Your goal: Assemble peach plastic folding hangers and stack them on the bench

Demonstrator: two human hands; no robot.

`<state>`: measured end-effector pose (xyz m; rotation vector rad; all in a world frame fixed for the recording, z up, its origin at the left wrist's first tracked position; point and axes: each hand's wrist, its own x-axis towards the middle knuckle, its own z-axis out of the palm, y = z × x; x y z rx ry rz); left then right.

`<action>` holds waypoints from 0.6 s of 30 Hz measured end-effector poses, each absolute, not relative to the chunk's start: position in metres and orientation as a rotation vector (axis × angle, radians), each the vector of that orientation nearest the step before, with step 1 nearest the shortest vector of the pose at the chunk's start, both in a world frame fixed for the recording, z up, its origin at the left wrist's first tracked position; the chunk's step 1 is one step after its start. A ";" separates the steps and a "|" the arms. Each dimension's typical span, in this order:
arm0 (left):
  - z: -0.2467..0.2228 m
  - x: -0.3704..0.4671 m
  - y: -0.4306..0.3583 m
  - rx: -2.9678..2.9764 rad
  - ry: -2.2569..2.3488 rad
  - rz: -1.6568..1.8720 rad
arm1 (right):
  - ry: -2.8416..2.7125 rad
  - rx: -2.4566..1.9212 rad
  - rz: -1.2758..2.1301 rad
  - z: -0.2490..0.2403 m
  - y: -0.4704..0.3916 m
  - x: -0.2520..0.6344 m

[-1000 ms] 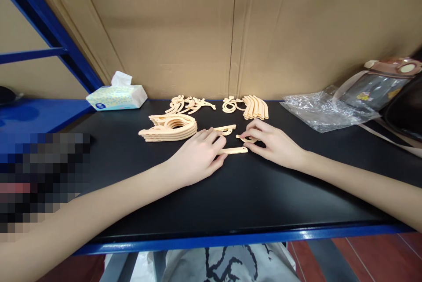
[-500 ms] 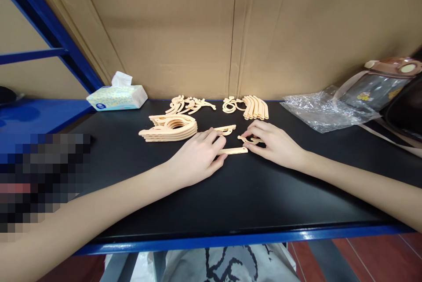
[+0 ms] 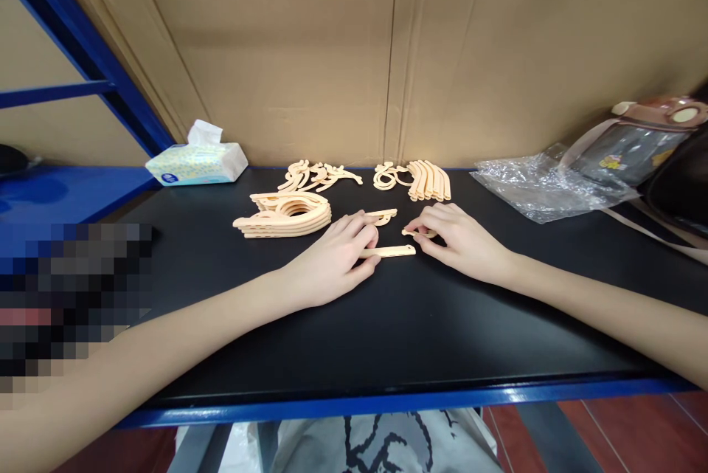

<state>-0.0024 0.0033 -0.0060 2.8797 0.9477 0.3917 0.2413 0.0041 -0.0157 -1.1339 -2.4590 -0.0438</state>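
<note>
My left hand point(image 3: 343, 259) is closed over a beige plastic hanger body point(image 3: 395, 251), hiding its middle; two arms of it stick out to the right past the fingers. Just right of those ends, my right hand point(image 3: 456, 240) pinches a small curved beige hanger hook point(image 3: 410, 232), mostly covered by the fingers. The hook and the hanger body are apart. Left of my left hand lies a neat stack of beige hanger bodies point(image 3: 282, 222). Behind are a loose pile of hooks point(image 3: 315, 176), a few more curled hooks point(image 3: 384, 176) and a row of curved hanger arms point(image 3: 428, 179).
A tissue pack point(image 3: 196, 163) stands at the back left. At the right lie a crumpled clear plastic bag point(image 3: 545, 181) and a drink bottle point(image 3: 625, 152) with a strap. Cardboard point(image 3: 276, 52) walls off the back of the black table point(image 3: 354, 355); its front edge is blue.
My right hand has turned the hook slightly between its fingers, so less of it shows. My left hand keeps its grip on the hanger body with a small shift of the fingers.
</note>
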 end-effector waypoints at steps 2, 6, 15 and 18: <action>-0.004 -0.001 0.003 2.941 0.944 0.356 | -2.450 -1.124 -0.037 -0.016 0.004 0.241; -0.001 0.002 -0.002 3.131 0.982 0.275 | -2.403 -1.114 0.049 -0.017 0.003 0.242; -0.002 0.003 0.001 3.389 0.950 0.334 | -2.377 -1.084 -0.012 -0.018 -0.004 0.241; -0.002 0.003 0.002 3.390 0.930 0.353 | -2.344 -1.106 -0.045 -0.018 -0.006 0.240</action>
